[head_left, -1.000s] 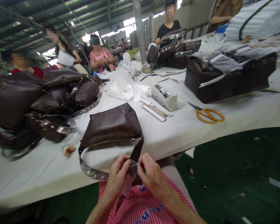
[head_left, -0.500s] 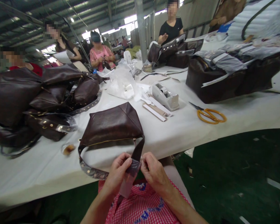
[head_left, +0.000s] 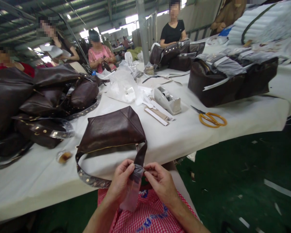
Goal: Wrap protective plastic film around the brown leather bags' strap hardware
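A dark brown leather bag (head_left: 113, 131) lies on the white table (head_left: 184, 136) in front of me, its studded strap (head_left: 92, 179) looping off the near edge. My left hand (head_left: 121, 184) and my right hand (head_left: 160, 181) both pinch the strap's end over my lap. A clear plastic sleeve (head_left: 132, 192) is wrapped on that end and hangs down from my left fingers. Below my hands is a red checked apron (head_left: 147, 216).
A heap of brown bags (head_left: 26, 103) fills the left of the table. A tape dispenser (head_left: 167, 100), paper strips (head_left: 157, 115) and orange-handled scissors (head_left: 210, 119) lie beyond. More wrapped bags (head_left: 232, 79) sit right. Several people work across the table. Green floor (head_left: 244, 181) lies right.
My hands have shifted slightly on the strap end, and more of the clear sleeve hangs below my left hand. The view has drifted a little.
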Action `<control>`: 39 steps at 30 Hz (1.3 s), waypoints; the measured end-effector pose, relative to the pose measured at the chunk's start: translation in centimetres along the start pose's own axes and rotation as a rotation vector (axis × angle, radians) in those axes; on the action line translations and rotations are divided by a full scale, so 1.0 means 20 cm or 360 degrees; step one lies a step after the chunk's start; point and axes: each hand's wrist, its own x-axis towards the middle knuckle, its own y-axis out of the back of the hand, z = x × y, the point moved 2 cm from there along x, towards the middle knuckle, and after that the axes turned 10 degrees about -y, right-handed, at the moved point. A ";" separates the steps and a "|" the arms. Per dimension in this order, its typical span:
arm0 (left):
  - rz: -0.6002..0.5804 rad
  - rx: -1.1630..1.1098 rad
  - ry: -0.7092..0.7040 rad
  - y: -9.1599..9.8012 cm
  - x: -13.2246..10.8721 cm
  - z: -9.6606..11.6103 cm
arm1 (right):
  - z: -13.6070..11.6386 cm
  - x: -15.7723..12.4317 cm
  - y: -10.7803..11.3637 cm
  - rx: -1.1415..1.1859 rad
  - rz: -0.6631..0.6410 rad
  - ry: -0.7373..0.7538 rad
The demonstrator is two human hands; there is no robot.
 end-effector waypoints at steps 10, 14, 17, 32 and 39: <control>-0.0017 0.0007 -0.0052 0.01 0.00 -0.03 | -0.02 0.01 -0.02 0.0040 0.0056 -0.0030; -0.0016 -0.0004 -0.0031 0.00 0.00 -0.03 | 0.01 0.02 -0.05 0.0397 -0.0096 -0.0283; -0.0014 0.0003 0.0009 0.00 -0.01 -0.03 | 0.01 0.03 -0.04 0.0349 -0.0131 -0.0252; -0.0092 0.0100 0.0048 0.00 0.02 0.00 | -0.02 0.06 -0.01 -0.0430 0.0002 0.0551; -0.0133 0.0098 0.0089 0.01 0.01 0.01 | 0.00 0.07 0.01 -0.0618 -0.0010 0.0716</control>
